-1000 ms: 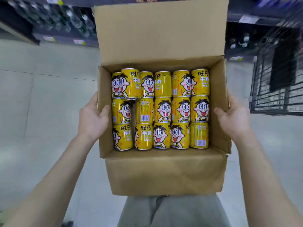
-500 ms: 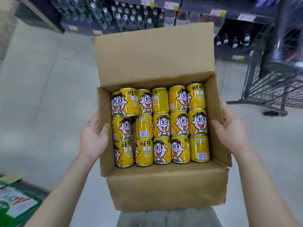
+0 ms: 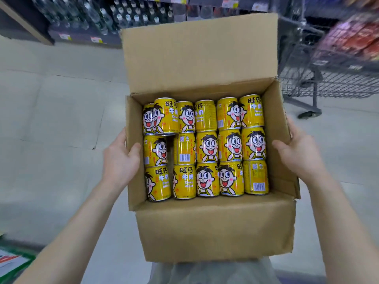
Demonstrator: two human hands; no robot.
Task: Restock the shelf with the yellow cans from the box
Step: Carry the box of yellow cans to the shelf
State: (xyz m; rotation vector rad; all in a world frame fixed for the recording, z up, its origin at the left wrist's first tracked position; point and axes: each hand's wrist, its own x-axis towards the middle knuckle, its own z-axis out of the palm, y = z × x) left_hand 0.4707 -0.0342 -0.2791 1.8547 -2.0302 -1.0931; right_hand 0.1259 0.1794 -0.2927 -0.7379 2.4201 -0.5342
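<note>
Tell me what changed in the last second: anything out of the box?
No. The box was carried on: it sits lower in view, and the bottle shelf and wire cart have come closer. The left hand and right hand still grip its sides; yellow cans unmoved.

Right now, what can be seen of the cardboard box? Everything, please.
The cardboard box is plain brown corrugated board, open at the top and held up in front of the person. Its far flap stands upright; the near flap hangs down over the front. The left hand holds the left wall with the thumb over the rim, and the right hand holds the right wall likewise. It is filled with yellow cans in three rows, one more resting on top at the far left.
</note>
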